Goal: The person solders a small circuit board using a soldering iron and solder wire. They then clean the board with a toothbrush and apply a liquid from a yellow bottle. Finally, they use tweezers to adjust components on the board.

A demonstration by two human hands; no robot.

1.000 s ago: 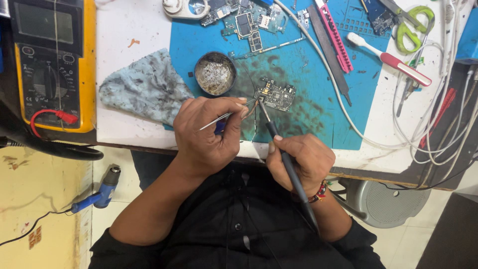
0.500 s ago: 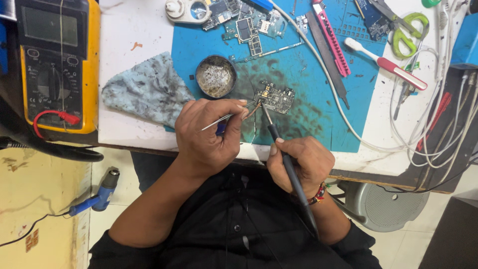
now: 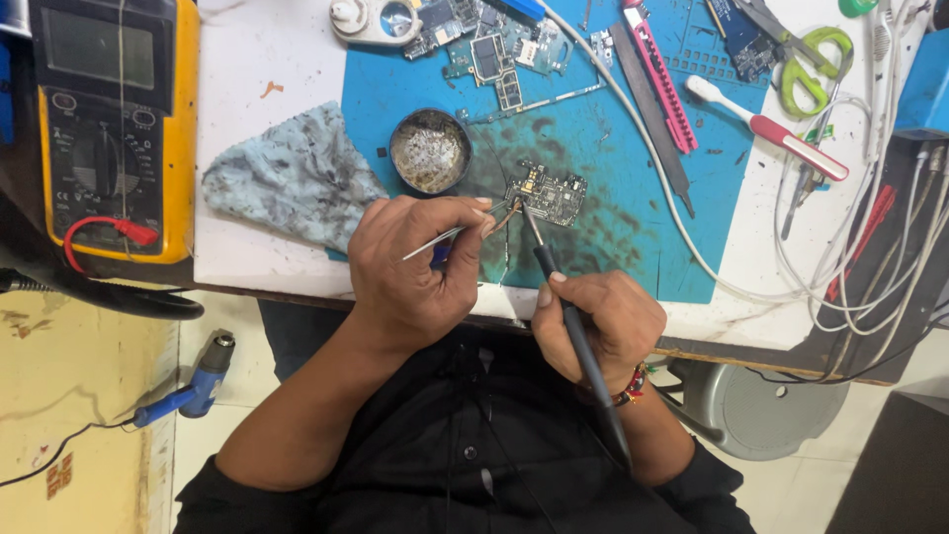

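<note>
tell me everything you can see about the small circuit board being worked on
The small circuit board is dark, irregular in outline, studded with tiny gold and silver parts. It lies flat on the stained blue mat, just right of a round tin. The soldering iron tip and the tweezers meet at its left edge.

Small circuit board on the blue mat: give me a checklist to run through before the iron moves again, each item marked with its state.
1. Small circuit board lies flat on the blue mat: ok.
2. Soldering iron tip at the board's left edge: ok.
3. Right hand grip on the iron: ok.
4. Left hand holds tweezers toward the same edge: ok.
5. Tweezers pinching a part: cannot tell.
6. Round tin apart from the board: ok.
</note>
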